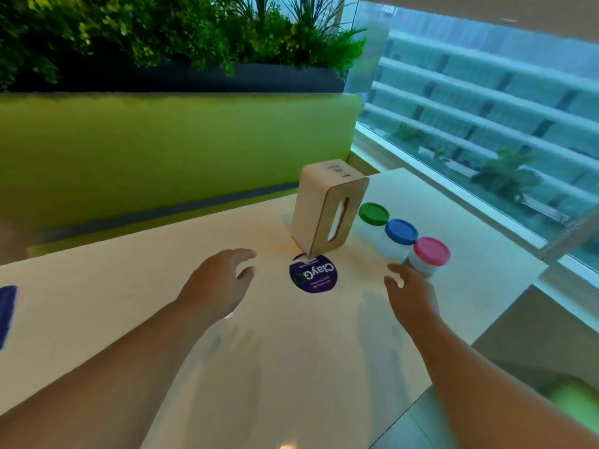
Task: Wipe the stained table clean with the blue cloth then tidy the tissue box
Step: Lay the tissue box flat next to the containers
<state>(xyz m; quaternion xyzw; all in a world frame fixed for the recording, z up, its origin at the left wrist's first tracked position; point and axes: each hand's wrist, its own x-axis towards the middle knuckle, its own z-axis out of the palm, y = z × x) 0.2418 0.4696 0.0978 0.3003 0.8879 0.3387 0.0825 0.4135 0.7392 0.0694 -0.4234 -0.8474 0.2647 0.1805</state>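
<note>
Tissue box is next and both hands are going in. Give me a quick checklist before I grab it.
1. Hands free: ok. The left hand and right hand are open, holding nothing.
2. Reach: ok. The tissue box stands between the hands, untouched.
3. Box tidy: not ok. It stands on end, slot facing sideways.
4. Right clearance: not ok. The pink-lidded jar sits right at the right hand's fingers.
5. Cloth aside: ok. The blue cloth lies at the table left edge.
6. Stain gone: cannot tell; faint orange tint near the box.
</note>
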